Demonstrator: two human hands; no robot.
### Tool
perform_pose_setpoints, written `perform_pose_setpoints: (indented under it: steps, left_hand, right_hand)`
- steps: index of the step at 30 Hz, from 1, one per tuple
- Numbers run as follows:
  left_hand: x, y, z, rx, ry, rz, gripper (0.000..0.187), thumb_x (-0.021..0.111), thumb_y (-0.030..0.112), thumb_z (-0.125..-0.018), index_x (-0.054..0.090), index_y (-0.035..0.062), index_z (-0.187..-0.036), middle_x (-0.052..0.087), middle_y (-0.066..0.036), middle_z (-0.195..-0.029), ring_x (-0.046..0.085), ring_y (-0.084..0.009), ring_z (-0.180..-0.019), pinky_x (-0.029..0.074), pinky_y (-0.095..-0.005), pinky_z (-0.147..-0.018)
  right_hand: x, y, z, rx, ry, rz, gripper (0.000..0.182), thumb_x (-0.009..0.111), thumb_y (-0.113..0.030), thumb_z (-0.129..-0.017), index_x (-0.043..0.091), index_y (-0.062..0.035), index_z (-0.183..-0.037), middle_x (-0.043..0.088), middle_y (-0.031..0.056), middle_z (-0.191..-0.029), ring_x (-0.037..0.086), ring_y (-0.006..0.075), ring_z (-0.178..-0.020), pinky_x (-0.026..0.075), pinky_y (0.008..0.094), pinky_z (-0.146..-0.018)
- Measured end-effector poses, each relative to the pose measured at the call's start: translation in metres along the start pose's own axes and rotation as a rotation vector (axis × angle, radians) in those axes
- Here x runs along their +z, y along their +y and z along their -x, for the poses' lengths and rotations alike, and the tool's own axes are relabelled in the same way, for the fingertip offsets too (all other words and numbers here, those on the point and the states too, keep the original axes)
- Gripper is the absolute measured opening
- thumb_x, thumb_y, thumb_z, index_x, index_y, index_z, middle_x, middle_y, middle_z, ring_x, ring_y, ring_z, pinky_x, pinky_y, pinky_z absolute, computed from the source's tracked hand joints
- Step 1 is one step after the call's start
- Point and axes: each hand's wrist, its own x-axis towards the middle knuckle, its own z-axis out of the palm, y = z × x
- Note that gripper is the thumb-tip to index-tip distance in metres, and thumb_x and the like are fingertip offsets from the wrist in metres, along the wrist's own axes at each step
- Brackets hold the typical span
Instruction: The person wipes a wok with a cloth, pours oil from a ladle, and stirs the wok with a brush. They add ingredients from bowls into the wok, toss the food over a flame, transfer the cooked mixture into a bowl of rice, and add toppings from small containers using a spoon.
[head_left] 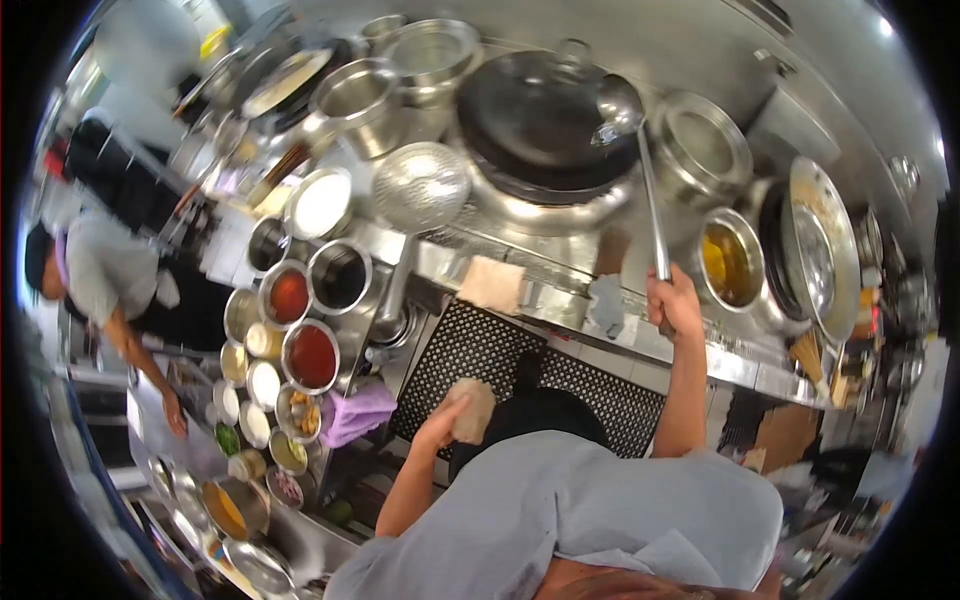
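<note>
My right hand (676,303) is closed round the handle of a long metal ladle (652,200), whose bowl hangs over the right side of a dark wok (530,120) on the stove. Below the stove's front edge, my left hand (445,420) grips a folded beige cloth (473,410) close to my body. A metal pot of yellow oil (731,262) stands to the right of the ladle. Left of the wok lies a round perforated strainer (422,187), and another beige cloth (492,284) rests on the stove edge.
Bowls of red sauce (311,357) and other ingredients crowd the left counter, with a purple cloth (358,412) at its edge. A co-worker (110,280) stands at far left. A large metal wok (822,250) leans at right. Black perforated matting (470,360) covers the floor.
</note>
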Motion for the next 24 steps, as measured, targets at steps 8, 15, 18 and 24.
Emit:
perform_pose_setpoints:
  steps: [8, 15, 18, 24]
  left_hand:
    - [-0.058, -0.108, 0.206, 0.693, 0.328, 0.943, 0.052, 0.064, 0.028, -0.090, 0.048, 0.0052, -0.133, 0.058, -0.014, -0.127, 0.063, -0.0304, -0.106, 0.054, -0.0424, -0.091]
    - [-0.040, -0.236, 0.275, 1.348, 0.865, 1.500, 0.041, 0.064, 0.021, -0.089, 0.050, 0.0071, -0.125, 0.058, -0.015, -0.122, 0.059, -0.0321, -0.111, 0.051, -0.0447, -0.094]
    - [-0.045, -0.268, 0.312, 1.366, 0.868, 1.761, 0.034, 0.065, 0.025, -0.089, 0.055, 0.0069, -0.117, 0.063, -0.014, -0.112, 0.063, -0.0300, -0.103, 0.054, -0.0440, -0.088]
    - [-0.088, -0.285, 0.368, 1.348, 1.190, 1.799, 0.035, 0.062, 0.032, -0.093, 0.056, 0.0092, -0.118, 0.063, -0.012, -0.109, 0.063, -0.0299, -0.099, 0.055, -0.0486, -0.084]
  right_hand:
    - [0.163, 0.031, -0.020, -0.006, -0.124, -0.306, 0.020, 0.051, -0.015, -0.094, 0.047, -0.0125, -0.074, 0.036, -0.0058, -0.052, 0.036, 0.0064, -0.040, 0.028, 0.0209, -0.037]
    - [0.289, -0.036, -0.058, -0.048, -1.127, -1.201, 0.034, 0.044, 0.004, -0.084, 0.035, -0.0141, -0.058, 0.037, -0.0028, -0.048, 0.038, 0.0102, -0.045, 0.038, 0.0254, -0.059]
    - [0.336, -0.060, -0.026, -0.031, -1.359, -1.250, 0.034, 0.045, 0.002, -0.085, 0.035, -0.0141, -0.057, 0.036, -0.0029, -0.048, 0.037, 0.0097, -0.047, 0.038, 0.0262, -0.062]
    - [0.372, -0.065, 0.043, -0.065, -1.355, -1.178, 0.025, 0.045, 0.003, -0.084, 0.041, -0.0122, -0.064, 0.036, -0.0020, -0.050, 0.036, 0.0079, -0.049, 0.036, 0.0287, -0.074]
